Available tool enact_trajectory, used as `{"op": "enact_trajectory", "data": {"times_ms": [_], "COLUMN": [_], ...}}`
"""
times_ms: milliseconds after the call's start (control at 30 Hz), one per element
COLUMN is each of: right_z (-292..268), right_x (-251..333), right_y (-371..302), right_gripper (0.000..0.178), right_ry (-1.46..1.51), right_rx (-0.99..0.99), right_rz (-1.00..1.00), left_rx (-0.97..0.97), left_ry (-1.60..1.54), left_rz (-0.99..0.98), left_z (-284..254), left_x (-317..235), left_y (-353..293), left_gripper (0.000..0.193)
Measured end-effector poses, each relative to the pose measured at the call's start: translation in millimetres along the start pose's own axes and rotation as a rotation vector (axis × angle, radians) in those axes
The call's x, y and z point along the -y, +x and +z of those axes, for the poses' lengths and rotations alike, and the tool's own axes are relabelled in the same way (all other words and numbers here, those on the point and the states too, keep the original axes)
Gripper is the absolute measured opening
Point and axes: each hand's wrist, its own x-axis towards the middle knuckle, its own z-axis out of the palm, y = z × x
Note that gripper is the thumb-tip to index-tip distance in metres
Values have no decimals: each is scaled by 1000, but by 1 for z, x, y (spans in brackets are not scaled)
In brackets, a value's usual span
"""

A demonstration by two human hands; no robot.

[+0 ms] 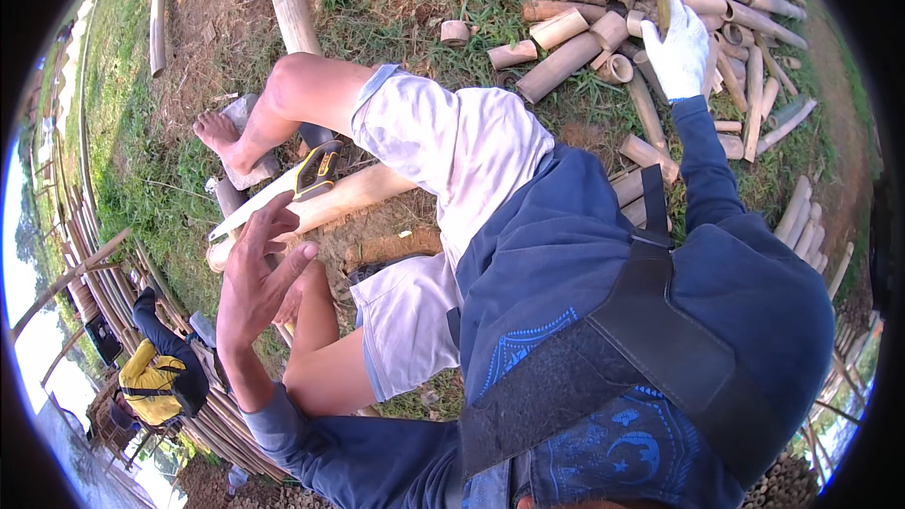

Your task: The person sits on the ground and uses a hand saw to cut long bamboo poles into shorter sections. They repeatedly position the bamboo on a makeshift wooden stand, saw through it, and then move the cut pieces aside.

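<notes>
My left hand [256,278] is bare and held up at the left, fingers loosely bent and apart, with nothing in it. Just beyond it a hand saw [317,170] with a black and yellow handle rests against a long bamboo pole [353,198]; its pale blade points toward the lower left. My right hand [681,55], in a white glove, reaches out to a heap of cut bamboo pieces [566,66] at the upper right. Between its thumb and fingers is a short brownish bamboo piece [665,13], partly covered by the glove.
My bare foot [219,137] rests near the pole's far side, by a grey block. Another pole [287,0] lies beyond my knee. At the lower left a person in yellow and dark clothing [156,382] is beside long stacked poles [222,429]. More bamboo [801,217] lies at the right.
</notes>
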Motion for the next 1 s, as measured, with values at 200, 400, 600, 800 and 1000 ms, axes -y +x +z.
{"op": "enact_trajectory", "data": {"times_ms": [200,400,600,800,1000], "right_z": [-51,-30,-19,30,36], "right_x": [198,185,209,202,198], "right_y": [-64,-83,-52,-65,-58], "right_gripper": [101,106,85,73,52], "right_ry": [1037,1030,1456,1872,1833], "right_rx": [1191,1130,1502,1821,1898], "right_rz": [-50,4,-88,378,503], "left_rx": [-105,-267,-652,-845,-994], "left_ry": [3,-53,-292,-313,-366], "left_rz": [-24,-66,-62,-138,-133], "left_z": [0,24,65,104,137], "left_x": [-13,-18,-30,-36,-54], "left_y": [-13,-29,-57,-76,-76], "left_gripper": [67,67,78,71,64]}}
